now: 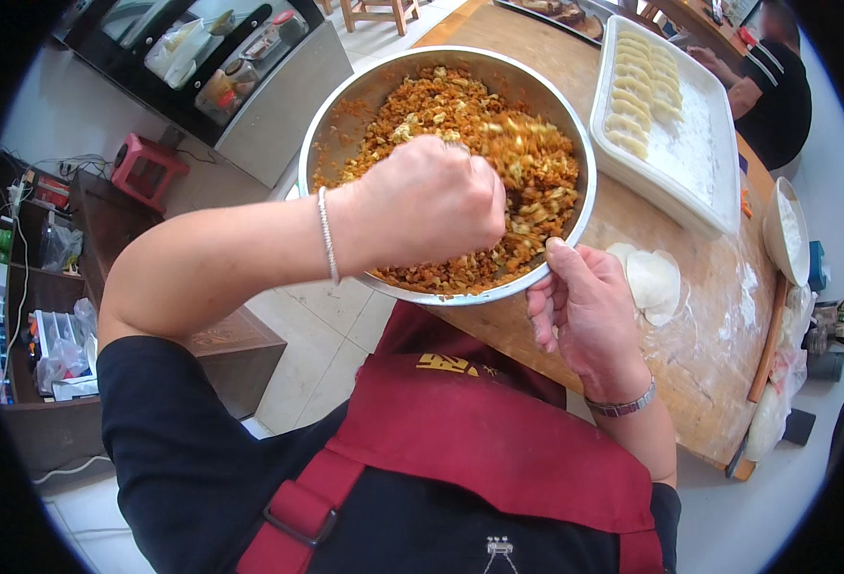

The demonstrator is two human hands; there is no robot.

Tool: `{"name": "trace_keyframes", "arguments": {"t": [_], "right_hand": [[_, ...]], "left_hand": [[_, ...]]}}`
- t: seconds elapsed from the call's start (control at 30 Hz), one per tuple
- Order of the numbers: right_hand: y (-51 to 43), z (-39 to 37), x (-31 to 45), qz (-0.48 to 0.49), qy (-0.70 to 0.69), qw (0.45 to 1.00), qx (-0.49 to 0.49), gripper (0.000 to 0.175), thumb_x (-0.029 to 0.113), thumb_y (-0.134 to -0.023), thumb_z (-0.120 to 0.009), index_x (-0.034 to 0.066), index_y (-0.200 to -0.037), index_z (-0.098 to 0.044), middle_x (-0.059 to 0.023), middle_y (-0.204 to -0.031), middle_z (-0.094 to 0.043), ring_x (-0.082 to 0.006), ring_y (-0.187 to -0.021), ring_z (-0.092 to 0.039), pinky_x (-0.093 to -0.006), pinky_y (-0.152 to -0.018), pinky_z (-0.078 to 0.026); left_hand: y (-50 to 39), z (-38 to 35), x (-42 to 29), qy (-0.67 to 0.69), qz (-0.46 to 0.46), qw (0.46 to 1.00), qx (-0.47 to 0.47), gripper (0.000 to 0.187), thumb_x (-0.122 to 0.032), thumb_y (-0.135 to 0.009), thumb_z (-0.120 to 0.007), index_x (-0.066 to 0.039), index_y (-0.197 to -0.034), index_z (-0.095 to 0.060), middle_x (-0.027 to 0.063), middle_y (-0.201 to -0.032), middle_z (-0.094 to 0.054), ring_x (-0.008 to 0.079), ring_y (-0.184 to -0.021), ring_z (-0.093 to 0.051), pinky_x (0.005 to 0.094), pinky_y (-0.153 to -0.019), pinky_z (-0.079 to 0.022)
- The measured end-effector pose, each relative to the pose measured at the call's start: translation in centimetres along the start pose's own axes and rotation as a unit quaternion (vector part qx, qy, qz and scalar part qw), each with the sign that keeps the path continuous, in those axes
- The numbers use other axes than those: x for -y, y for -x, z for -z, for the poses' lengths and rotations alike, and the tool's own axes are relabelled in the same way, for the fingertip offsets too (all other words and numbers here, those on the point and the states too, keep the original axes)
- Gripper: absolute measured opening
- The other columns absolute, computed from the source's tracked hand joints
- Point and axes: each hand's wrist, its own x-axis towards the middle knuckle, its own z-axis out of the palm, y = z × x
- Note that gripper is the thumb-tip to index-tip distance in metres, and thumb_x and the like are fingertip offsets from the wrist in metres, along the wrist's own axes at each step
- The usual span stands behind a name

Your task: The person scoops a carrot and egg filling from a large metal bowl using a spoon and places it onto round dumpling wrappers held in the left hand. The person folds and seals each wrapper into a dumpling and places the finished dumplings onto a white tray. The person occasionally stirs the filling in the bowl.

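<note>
A large metal bowl (582,201) of finely chopped orange-brown filling with yellowish pieces (422,107) stands in front of me, partly over the wooden table's edge. Over the filling, my left hand (440,201) is closed in a fist, knuckles up; whatever it may grip is hidden beneath it. Filling just right of this fist is blurred by motion. My right hand (587,308) pinches the bowl's near right rim, thumb on top and fingers curled below. Close to its right, thin round dough wrappers (655,287) lie overlapping on the table.
A white tray (669,197) with rows of dumplings stands beyond the bowl, to the right. Flour dusts the wooden table (694,387). Along its right side are a bowl of white powder (789,222) and a wooden rolling pin (767,341). A person (770,86) sits at the upper right.
</note>
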Motion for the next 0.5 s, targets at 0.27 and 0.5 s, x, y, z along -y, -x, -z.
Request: {"name": "trace_keyframes", "arguments": {"t": [0.27, 0.5], "right_hand": [[0.2, -0.5, -0.1, 0.009, -0.023, 1.0, -0.008, 0.037, 0.025, -0.107, -0.049, 0.0014, -0.079, -0.058, -0.0086, -0.06, -0.062, -0.0149, -0.038, -0.054, -0.0252, -0.032, -0.042], [0.4, -1.1, -0.3, 0.019, -0.018, 0.999, -0.037, 0.038, 0.026, -0.106, -0.049, 0.0021, -0.078, -0.058, -0.0076, -0.059, -0.062, -0.0142, -0.038, -0.055, -0.0253, -0.031, -0.042]], "left_hand": [[1.5, -1.5, 4.6, -0.059, 0.072, 0.99, 0.101, 0.009, -0.008, -0.079, -0.066, -0.006, -0.075, -0.074, 0.01, -0.071, -0.071, 0.0219, -0.07, -0.074, 0.0337, -0.057, -0.06], [6.7, 3.2, 5.5, 0.09, 0.225, 0.939, 0.242, 0.01, -0.002, -0.079, -0.062, 0.004, -0.077, -0.07, 0.0227, -0.075, -0.069, 0.0381, -0.074, -0.072, 0.0414, -0.067, -0.06]]}}
